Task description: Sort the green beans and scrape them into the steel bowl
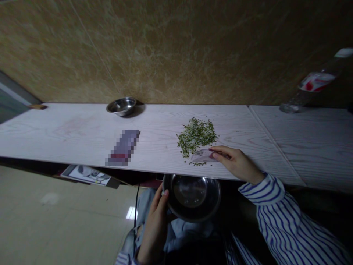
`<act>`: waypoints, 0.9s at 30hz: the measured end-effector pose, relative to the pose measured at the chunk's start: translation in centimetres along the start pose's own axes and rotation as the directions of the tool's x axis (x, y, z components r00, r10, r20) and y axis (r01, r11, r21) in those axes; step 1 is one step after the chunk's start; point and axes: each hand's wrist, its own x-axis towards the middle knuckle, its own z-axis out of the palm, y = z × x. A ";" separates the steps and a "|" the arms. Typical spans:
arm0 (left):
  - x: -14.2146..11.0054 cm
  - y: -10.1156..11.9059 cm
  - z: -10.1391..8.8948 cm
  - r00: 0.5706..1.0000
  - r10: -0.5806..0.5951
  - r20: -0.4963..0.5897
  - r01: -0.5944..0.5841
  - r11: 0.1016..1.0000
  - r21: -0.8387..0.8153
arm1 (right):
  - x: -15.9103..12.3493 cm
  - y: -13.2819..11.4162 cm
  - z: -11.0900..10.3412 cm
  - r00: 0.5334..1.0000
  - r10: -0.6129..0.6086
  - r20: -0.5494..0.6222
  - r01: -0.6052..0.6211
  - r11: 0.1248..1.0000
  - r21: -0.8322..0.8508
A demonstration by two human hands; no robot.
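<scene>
A loose pile of small green beans or grains, mixed with white bits, lies spread on the counter. At its near right side my right hand pinches a thin, pale, see-through sheet, whose exact kind I cannot make out. The sheet rests low over the counter, with a few green grains around it. Below the counter's front edge, my left hand grips the left rim of a large metal bowl, thumb on the rim. The bowl is tucked against the edge, and a few small pale specks show inside it.
A smaller metal bowl stands by the wall at the back left. A pixelated flat object lies left of the pile. A clear bottle with a white cap stands at the right. Papers sit on a shelf under the counter.
</scene>
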 end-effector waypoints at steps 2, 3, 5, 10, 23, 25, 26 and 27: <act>0.0 -0.1 0.0 1.000 0.008 0.002 -0.008 1.000 -0.014 | -0.6 0.2 -0.4 0.997 0.037 -0.070 -0.038 0.999 -0.014; 0.1 -0.2 0.0 1.000 0.012 0.001 -0.012 1.000 -0.020 | -1.0 0.4 -0.5 0.992 0.059 -0.109 -0.062 0.998 -0.022; 0.2 -0.3 0.1 1.000 0.010 -0.005 -0.010 1.000 -0.026 | -1.9 0.8 -0.8 0.978 0.099 -0.186 -0.107 0.994 -0.034; 0.4 -0.4 0.7 0.999 -0.006 -0.045 0.005 1.000 -0.018 | -4.4 1.4 -0.8 0.947 0.175 -0.270 -0.191 0.981 -0.036; 0.1 -0.2 1.6 0.999 -0.042 -0.017 0.042 0.999 -0.020 | -5.8 -0.6 2.2 0.948 0.204 -0.246 -0.208 0.978 0.008; 0.0 -0.2 1.5 0.999 -0.038 -0.017 0.037 0.999 -0.025 | -5.8 -1.0 2.5 0.953 0.191 -0.236 -0.195 0.981 0.005; 0.0 -0.3 1.5 0.999 -0.030 -0.019 0.029 0.999 -0.028 | -5.8 -1.2 2.6 0.956 0.185 -0.228 -0.189 0.982 0.005; 0.0 -0.3 1.5 1.000 -0.022 -0.022 0.022 0.999 -0.030 | -5.8 -1.3 2.7 0.960 0.180 -0.216 -0.183 0.983 0.007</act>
